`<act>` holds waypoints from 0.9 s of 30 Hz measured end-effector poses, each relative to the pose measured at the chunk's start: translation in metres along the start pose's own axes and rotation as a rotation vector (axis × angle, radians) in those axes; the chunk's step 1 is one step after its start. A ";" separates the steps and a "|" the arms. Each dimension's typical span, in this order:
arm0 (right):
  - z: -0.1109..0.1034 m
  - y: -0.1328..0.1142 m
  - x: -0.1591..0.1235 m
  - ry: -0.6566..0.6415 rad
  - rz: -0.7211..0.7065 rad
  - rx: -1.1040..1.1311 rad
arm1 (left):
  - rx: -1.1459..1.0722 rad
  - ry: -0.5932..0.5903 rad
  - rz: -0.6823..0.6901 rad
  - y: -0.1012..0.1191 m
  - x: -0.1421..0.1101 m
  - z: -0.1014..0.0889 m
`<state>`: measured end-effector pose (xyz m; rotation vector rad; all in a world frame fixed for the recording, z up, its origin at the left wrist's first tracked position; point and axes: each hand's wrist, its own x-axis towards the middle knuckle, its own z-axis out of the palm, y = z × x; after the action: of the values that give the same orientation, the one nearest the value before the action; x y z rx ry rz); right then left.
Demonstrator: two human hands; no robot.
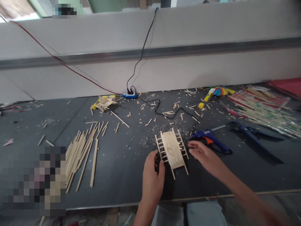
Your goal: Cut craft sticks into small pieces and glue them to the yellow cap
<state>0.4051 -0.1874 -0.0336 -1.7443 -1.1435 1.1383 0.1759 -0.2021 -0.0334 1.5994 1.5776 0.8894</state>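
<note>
left hand (152,172) at stick frame (174,149), can't tell if gripping; right hand (202,153) beside it, fingers uncurled. yellow tube (209,95) label unreadable.

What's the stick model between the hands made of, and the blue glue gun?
The stick model looks like bare, matte wood: pale tan, with no paint or shine showing. The glue gun is probably smooth plastic, judging by its even blue and orange colours; its shine is unclear.

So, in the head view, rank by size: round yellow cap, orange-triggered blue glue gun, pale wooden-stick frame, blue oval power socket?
1. Pale wooden-stick frame
2. Orange-triggered blue glue gun
3. Blue oval power socket
4. Round yellow cap
</note>
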 end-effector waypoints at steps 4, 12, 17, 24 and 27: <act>0.019 0.001 -0.002 0.017 -0.064 0.145 | 0.022 -0.046 0.049 0.000 0.000 -0.001; 0.034 0.010 -0.003 0.048 -0.173 0.275 | 0.023 -0.047 0.087 -0.001 0.000 -0.001; 0.033 0.012 -0.003 -0.022 -0.224 0.202 | -0.055 -0.053 0.031 0.002 -0.001 -0.002; 0.033 0.013 -0.005 -0.051 -0.259 0.169 | -0.206 -0.077 -0.002 0.005 -0.003 -0.003; 0.032 0.011 -0.006 -0.070 -0.267 0.138 | -0.230 -0.092 -0.016 0.004 -0.003 -0.003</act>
<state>0.3766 -0.1930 -0.0524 -1.4096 -1.2660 1.0933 0.1759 -0.2051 -0.0283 1.4422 1.3705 0.9385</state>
